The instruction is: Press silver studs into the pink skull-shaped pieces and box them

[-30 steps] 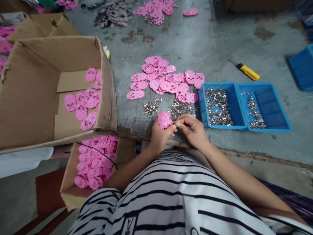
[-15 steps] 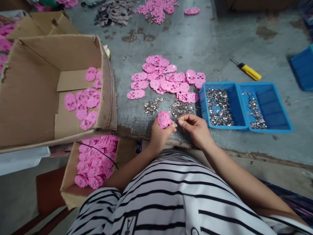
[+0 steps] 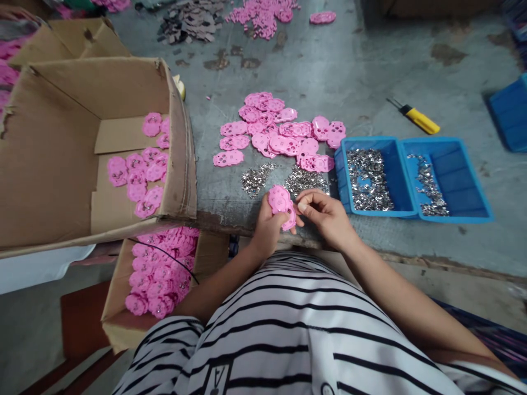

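My left hand (image 3: 267, 230) is closed around a pink plastic part (image 3: 281, 204), holding it at the near edge of the grey table (image 3: 370, 71). My right hand (image 3: 325, 215) is beside it, thumb and fingers pinched together against the part's right side; whatever is in the pinch is too small to name. Just beyond the hands lie two small heaps of shiny metal clips (image 3: 302, 180) and a spread of loose pink parts (image 3: 280, 134).
A blue two-compartment tray (image 3: 448, 214) with metal clips sits right of the hands. A large cardboard box (image 3: 53, 159) with pink parts stands left, another box (image 3: 123, 323) full of them below it. A yellow-handled tool (image 3: 418, 120) lies farther back, more pink parts (image 3: 263, 19) beyond.
The pink part has turned and tilted in my left hand, and my right hand's pinched fingers have come back against its right edge.
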The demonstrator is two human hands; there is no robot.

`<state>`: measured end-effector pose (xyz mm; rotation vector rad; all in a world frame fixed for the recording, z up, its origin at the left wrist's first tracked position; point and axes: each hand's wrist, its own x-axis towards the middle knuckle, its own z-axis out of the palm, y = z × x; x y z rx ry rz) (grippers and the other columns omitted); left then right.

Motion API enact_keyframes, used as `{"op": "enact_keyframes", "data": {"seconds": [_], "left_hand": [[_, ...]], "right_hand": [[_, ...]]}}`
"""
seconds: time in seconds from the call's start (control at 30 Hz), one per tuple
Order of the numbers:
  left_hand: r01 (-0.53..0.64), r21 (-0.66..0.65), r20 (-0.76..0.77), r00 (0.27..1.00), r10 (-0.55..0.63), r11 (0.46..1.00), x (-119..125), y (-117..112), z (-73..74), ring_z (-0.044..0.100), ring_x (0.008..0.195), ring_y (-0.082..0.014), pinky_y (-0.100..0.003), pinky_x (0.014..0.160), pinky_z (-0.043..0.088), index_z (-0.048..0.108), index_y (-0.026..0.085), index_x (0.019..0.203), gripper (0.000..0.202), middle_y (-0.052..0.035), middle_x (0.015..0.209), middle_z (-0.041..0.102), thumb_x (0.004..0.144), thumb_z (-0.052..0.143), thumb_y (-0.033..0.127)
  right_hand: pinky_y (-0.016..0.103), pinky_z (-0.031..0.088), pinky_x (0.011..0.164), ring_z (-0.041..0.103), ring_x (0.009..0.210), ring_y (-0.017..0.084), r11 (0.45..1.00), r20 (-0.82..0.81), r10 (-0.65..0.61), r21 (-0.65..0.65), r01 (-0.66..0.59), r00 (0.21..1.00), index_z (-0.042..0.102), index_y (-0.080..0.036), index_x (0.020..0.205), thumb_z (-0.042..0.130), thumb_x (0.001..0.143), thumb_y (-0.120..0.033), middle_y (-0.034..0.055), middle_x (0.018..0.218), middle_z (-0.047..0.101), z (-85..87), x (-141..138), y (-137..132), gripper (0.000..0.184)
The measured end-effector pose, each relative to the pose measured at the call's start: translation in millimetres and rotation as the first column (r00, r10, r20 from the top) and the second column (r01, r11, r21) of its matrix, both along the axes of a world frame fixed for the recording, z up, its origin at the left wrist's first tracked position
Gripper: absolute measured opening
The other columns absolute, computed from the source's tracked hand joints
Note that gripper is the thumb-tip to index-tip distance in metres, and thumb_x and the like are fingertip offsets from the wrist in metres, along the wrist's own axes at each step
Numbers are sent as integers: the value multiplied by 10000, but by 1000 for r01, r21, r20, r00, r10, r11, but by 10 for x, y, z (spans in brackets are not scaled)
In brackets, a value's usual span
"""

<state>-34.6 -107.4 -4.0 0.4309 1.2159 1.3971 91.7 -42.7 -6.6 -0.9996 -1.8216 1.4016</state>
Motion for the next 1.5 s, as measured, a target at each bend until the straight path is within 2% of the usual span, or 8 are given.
{"op": "enact_keyframes", "data": {"seconds": [0.1,0.2,0.47,0.7,0.87,1.1,1.33,1.5], "left_hand": [[81,23,165,983,-83,996,-42,-7,53,664,643,-187,-243,485,472,472,213,1026,466,-12,774,630,569,556,241],[119,32,221,967,-123,992,-75,-1,93,687,708,-217,-265,510,497,487,211,1063,515,-24,799,633,555,565,247],[224,-3,137,966,-222,975,-112,-3,93,676,601,-205,-226,375,394,525,173,1107,487,-47,782,664,643,582,308],[274,46,4,962,-274,961,-140,-27,51,645,564,-145,-199,385,401,542,150,1163,465,-49,803,670,766,583,389],[310,66,-57,950,-307,948,-142,-19,11,584,489,-120,-212,381,391,509,116,1249,487,-43,790,667,817,508,340],[331,63,-77,942,-326,942,-133,-22,23,521,444,-106,-195,395,380,508,112,1264,494,26,579,577,839,499,365],[340,68,-60,940,-336,938,-139,-19,25,543,461,-89,-183,389,387,533,126,1183,409,-6,717,633,835,499,340],[336,35,-60,941,-334,941,-131,-15,46,559,468,-99,-185,385,382,523,121,1178,406,0,693,612,834,517,337]], "right_hand": [[418,489,887,595,984,222,995,53,48,86,-52,997,608,-207,692,599,858,-268,80,987,624,70,25,28,178],[431,468,942,571,1085,237,976,127,128,161,-148,984,622,-202,723,583,863,-233,91,1104,609,150,39,57,148],[509,378,1059,505,1236,269,917,216,292,213,-337,932,608,-205,707,572,865,-233,93,1310,559,229,58,199,164],[487,400,1028,520,1212,262,917,258,321,157,-367,911,599,-189,672,566,855,-244,107,1280,569,263,80,289,193],[487,356,1058,487,1252,281,920,285,331,115,-375,900,600,-185,664,581,827,-240,115,1263,573,265,62,283,174],[472,371,1039,508,1213,272,917,290,349,92,-388,891,598,-187,654,576,790,-187,104,1198,591,266,50,276,138],[449,396,1023,532,1180,257,915,274,362,80,-396,891,594,-194,657,573,789,-199,99,1141,606,256,56,285,135],[459,389,1034,506,1231,273,914,292,364,74,-400,885,595,-192,658,573,804,-229,109,1191,595,254,63,284,152]]}}
